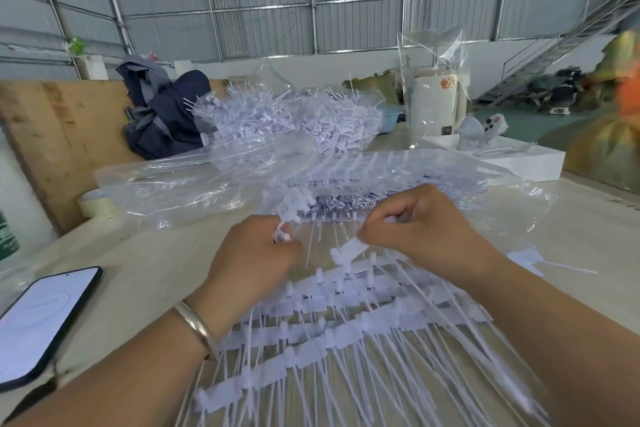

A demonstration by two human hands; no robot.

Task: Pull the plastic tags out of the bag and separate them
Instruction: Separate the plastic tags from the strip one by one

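Both hands hover just before the clear plastic bag [194, 184]: left hand [256, 253] pinches one white plastic tag [282, 236], right hand [426, 225] pinches another [349, 250]. Loose tags too many to count.

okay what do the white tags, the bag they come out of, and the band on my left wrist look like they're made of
The tags: likely moulded plastic, matte white, with thin flexible tails. The bag: thin clear plastic film, glossy and wrinkled, contents showing through. The wrist band: probably metal, a smooth silvery bangle with a sheen.

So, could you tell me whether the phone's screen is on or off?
On: the phone lies face up, its screen glowing pale white.
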